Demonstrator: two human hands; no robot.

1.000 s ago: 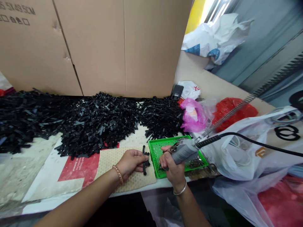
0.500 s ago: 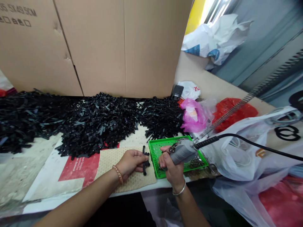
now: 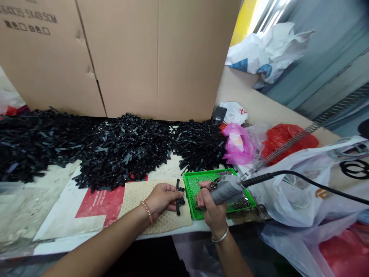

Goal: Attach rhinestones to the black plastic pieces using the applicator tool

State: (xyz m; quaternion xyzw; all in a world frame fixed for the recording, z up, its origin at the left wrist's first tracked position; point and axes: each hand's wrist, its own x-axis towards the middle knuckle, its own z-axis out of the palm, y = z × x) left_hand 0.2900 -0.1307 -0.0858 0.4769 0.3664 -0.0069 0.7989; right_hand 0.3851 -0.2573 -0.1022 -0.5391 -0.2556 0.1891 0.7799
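Observation:
My left hand (image 3: 165,200) is closed, its thumb and fingers pinching a small black plastic piece with a bar and short arms (image 3: 179,198). That piece is at the right edge of a tan honeycomb-patterned mat (image 3: 138,194). My right hand (image 3: 211,207) wraps round a grey corded electric screwdriver (image 3: 229,188), tilted over a green perforated tray (image 3: 193,216). Small shiny metal screws (image 3: 242,201) lie along the tray's right and far sides. The tool's tip is hidden by my right hand.
Heaps of black plastic pieces (image 3: 127,150) line the back of the table before a large cardboard box (image 3: 123,57). On the right are a pink bag (image 3: 238,144), a red bag (image 3: 284,138) and white plastic bags (image 3: 296,192). A coiled spring (image 3: 291,142) and a black cable (image 3: 311,182) reach the screwdriver.
The whole view has shifted slightly, so everything appears a little further right. Both hands keep their grips, and the screwdriver is still over the green tray.

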